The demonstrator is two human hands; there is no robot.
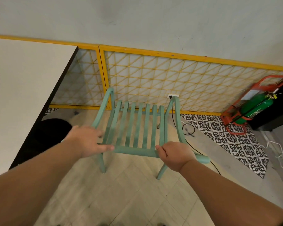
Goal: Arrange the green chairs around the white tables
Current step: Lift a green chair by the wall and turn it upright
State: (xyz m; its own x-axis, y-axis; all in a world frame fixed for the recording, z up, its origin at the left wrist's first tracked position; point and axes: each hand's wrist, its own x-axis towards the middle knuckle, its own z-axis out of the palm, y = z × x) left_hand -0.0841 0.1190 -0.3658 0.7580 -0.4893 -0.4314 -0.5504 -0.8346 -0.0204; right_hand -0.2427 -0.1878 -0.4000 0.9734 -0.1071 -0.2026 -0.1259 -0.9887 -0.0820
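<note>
A mint-green slatted chair (137, 128) stands on the tiled floor in front of me, facing the yellow lattice wall panel. My left hand (87, 141) grips the left end of its top back rail, thumb along the rail. Closed over the same rail's right end is my right hand (175, 155). A white table (23, 95) with a dark edge fills the left side, its corner a short way left of the chair.
A yellow-framed lattice panel (170, 79) runs along the wall behind the chair. At the right, a green cylinder (255, 108) leans in a red stand. Black and white cables (188, 129) trail over the floor and a patterned tile strip (227, 137).
</note>
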